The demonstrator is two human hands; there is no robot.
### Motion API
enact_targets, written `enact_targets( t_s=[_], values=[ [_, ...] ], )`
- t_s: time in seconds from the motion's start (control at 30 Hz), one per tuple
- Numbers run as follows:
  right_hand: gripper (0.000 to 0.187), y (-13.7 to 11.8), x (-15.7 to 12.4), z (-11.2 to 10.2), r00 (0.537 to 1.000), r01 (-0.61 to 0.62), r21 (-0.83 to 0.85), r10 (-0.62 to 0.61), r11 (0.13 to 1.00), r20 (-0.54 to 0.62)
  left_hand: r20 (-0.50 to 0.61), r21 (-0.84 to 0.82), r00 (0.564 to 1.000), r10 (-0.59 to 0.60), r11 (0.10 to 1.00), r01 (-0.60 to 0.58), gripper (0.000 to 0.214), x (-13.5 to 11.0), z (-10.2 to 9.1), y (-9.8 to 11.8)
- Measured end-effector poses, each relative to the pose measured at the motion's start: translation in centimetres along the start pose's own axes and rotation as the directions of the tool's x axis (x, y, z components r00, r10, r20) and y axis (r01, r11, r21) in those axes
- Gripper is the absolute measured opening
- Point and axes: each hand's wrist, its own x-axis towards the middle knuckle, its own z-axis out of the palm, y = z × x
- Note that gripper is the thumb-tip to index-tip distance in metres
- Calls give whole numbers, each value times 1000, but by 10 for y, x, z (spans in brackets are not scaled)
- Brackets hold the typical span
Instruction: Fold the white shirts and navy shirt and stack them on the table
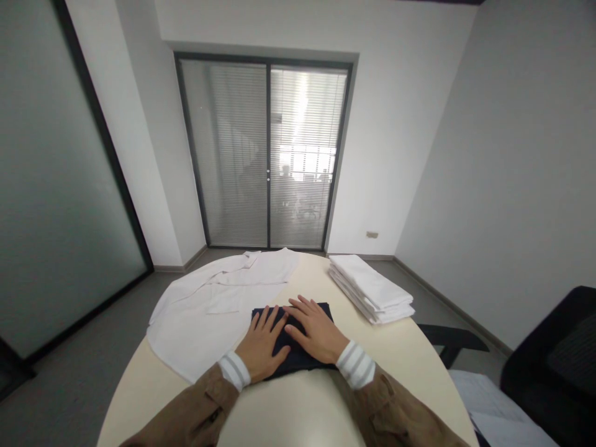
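A dark navy folded cloth [298, 359] lies flat on the round cream table near its middle. My left hand [265, 343] rests palm down on its left part, fingers spread. Over the upper right part of the cloth lies my right hand [316, 329], also flat with its fingers apart. The fingertips of the two hands come close together. Left of the navy cloth a white shirt [205, 329] is spread out across the table. A stack of folded white cloths [370, 288] sits at the table's right far edge.
The round table [279, 410] has a curved edge on both sides. At the right stands a black office chair [554, 366] with a pale cloth [493, 403] on its seat. Glass doors with blinds [267, 155] are in the far wall.
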Motion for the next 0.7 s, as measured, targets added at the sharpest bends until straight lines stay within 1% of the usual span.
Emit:
enact_targets(
  t_s=[0.03,0.1,0.2,0.27,0.33,0.43,0.5,0.6,0.63,0.7],
  values=[
    [57,-3,-2,6,999,-26,-37,27,999,42,8,-15,1000,-14,1000,14,72,0,1,-1],
    [63,1,-7,17,989,-114,-88,122,990,89,19,-63,999,-47,997,48,75,1,3,-2],
    [73,18,-13,26,964,-245,-109,254,963,81,8,-140,996,-84,987,84,80,2,6,-4],
    [75,26,-17,29,955,-284,-101,290,954,58,-13,-181,997,-73,981,69,83,2,7,-5],
    [75,31,-18,31,952,-301,-86,304,950,30,-26,-201,998,-53,978,47,88,2,6,-5],
    [73,34,-19,36,940,-342,-62,340,938,-33,-1,-193,998,-59,980,57,95,2,4,-5],
    [71,38,-18,41,910,-408,-54,401,912,-100,17,-190,997,-71,979,73,97,1,2,-4],
    [69,47,-18,45,842,-519,-43,502,854,-198,2,-212,997,-73,975,72,101,2,5,-5],
    [69,51,-18,46,828,-535,-37,515,844,-223,-18,-229,997,-80,971,74,102,3,8,-7],
    [66,58,-18,46,823,-526,-12,505,851,-261,-90,-285,986,-144,952,113,98,7,16,-12]
  ],
)
